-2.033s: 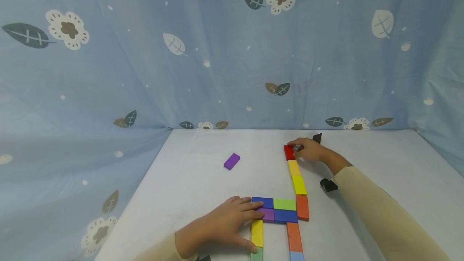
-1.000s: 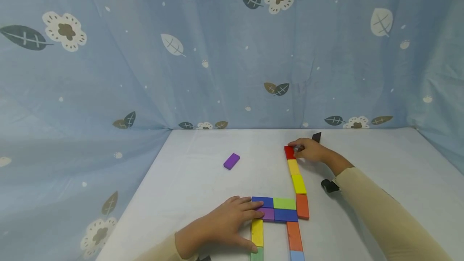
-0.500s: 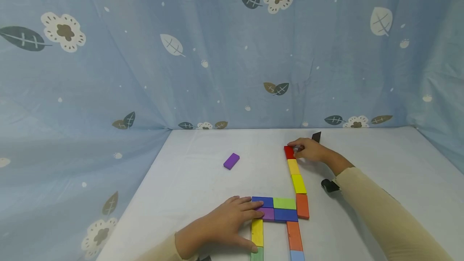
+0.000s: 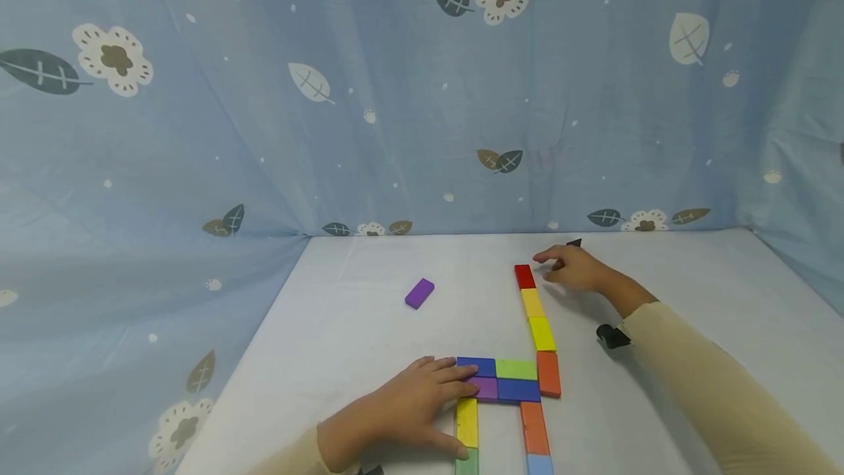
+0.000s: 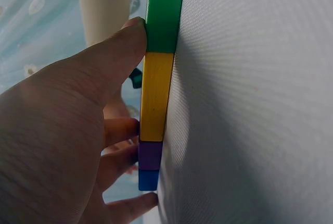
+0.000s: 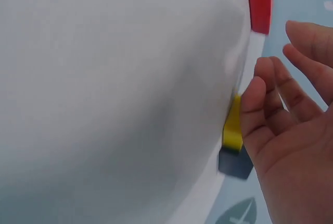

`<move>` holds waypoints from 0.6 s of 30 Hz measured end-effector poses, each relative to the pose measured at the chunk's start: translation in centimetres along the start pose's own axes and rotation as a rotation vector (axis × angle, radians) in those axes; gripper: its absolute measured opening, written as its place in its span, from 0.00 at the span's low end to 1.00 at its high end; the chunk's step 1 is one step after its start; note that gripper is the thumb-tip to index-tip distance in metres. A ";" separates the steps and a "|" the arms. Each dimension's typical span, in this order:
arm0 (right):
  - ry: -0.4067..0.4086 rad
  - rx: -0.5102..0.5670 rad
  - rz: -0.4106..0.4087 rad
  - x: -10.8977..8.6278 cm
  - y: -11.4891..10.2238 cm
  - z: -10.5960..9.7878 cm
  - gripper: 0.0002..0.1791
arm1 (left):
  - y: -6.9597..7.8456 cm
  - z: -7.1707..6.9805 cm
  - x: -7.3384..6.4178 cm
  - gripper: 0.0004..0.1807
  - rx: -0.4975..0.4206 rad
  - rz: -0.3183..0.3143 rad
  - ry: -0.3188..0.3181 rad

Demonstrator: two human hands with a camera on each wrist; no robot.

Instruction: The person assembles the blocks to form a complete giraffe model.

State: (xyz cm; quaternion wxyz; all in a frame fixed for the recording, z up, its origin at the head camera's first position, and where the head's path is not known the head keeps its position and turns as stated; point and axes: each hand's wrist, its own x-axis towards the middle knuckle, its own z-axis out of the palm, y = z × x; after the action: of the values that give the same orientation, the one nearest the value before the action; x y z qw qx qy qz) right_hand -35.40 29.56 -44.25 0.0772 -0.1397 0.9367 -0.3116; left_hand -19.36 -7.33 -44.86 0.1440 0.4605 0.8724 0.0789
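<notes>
In the head view my left hand [image 4: 422, 405] lies with spread fingers across the left end of the block figure. Its fingertips rest on a blue block [image 4: 484, 366] and a purple block [image 4: 487, 388]; the thumb touches a green block [image 5: 164, 18], with a yellow block [image 5: 157, 96] between. My right hand [image 4: 574, 268] hovers just right of a red block [image 4: 524, 276], fingers loosely bent and holding nothing. That red block tops a slanting column: a pale yellow block [image 4: 532, 303], a bright yellow block [image 4: 542, 334] and an orange block [image 4: 549, 374].
A loose purple block [image 4: 419, 293] lies on the white tabletop [image 4: 356, 328]. Beyond my right hand are a dark piece [image 6: 235, 162] and a yellow piece [image 6: 232, 125]. A lime block [image 4: 516, 369] and another orange block [image 4: 534, 427] belong to the figure. A blue curtain [image 4: 395, 94] hangs behind.
My right hand has let go of the red block and moved slightly right, away from it. The red block stays at the column's top. My left hand has not moved.
</notes>
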 end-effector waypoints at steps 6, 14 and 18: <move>0.057 -0.067 0.007 -1.0 1.3 -1.2 0.23 | 0.0 0.1 0.0 0.46 -0.003 0.007 0.010; 0.091 -0.064 0.070 -1.6 2.7 -1.6 0.25 | 0.0 0.0 -0.2 0.46 -0.008 0.016 0.012; 0.101 -0.104 0.059 -1.4 3.2 -1.4 0.24 | 0.1 0.0 -0.2 0.46 -0.012 0.013 0.009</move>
State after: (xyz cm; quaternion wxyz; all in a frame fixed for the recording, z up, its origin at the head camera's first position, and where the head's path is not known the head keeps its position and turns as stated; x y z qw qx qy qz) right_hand -35.04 33.21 -44.96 0.0314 -0.1000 0.9580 -0.2667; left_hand -19.20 -7.49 -44.80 0.1422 0.4647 0.8696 0.0870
